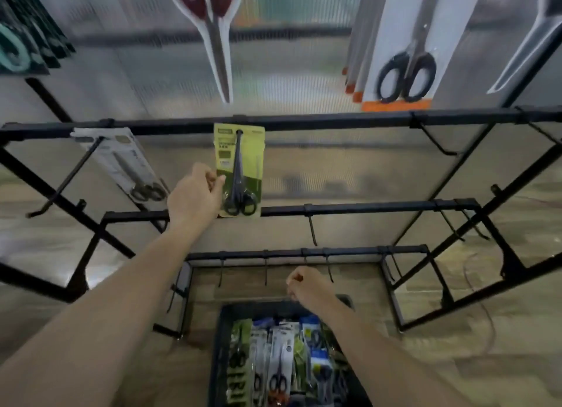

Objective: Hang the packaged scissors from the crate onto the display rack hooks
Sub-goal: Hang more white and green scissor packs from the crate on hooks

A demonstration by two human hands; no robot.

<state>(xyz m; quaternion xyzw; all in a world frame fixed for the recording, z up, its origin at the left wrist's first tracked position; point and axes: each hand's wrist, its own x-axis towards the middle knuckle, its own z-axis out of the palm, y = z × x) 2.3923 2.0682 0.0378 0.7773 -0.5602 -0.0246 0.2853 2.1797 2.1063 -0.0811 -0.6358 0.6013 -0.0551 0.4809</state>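
Left hand (194,195), frame centre: you are pinching the green scissors pack (240,171) by its left edge, steadying it where it is hanging on a rack hook (238,132). Right hand (307,285), lower centre, is hovering loosely curled and empty above the crate (222,330), probably poised for picking the next pack.

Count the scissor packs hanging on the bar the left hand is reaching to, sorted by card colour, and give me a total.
Green card pack, left hand touching its edge: 1
Grey-white card pack: 1
Total: 2
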